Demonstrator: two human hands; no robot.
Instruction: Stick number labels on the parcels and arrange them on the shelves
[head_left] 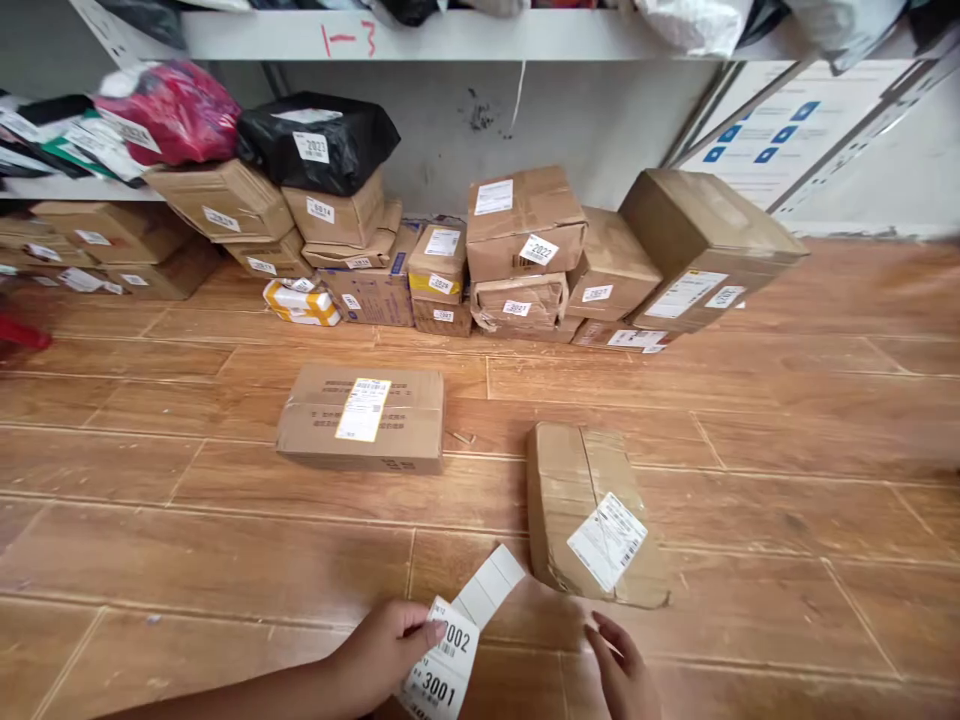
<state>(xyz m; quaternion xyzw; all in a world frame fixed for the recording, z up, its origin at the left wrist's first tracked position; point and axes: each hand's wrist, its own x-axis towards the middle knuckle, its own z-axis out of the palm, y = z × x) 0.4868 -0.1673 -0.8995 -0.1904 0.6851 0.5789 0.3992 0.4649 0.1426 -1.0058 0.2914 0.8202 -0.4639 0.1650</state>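
Observation:
In my left hand (394, 650) is a strip of number labels (450, 655), pinched between thumb and fingers; 3001 and a number ending in 002 can be read. Its blank backing end curls away up and to the right. My right hand (619, 660) has its fingers apart and holds nothing, just below the near edge of a worn cardboard box (551, 500). That box lies on the floor with a white shipping label (607, 541) on top. To the left, farther off, rests a long cardboard box (409, 420) with a yellow-edged label (363, 410).
Along the wall stand stacked cardboard boxes with number stickers, among them a large one (712, 230) leaning at the right. A black-wrapped parcel (352, 150) tops one stack. Overhead runs a white shelf (450, 38) marked 1-3. The floor (225, 540) is wood-patterned.

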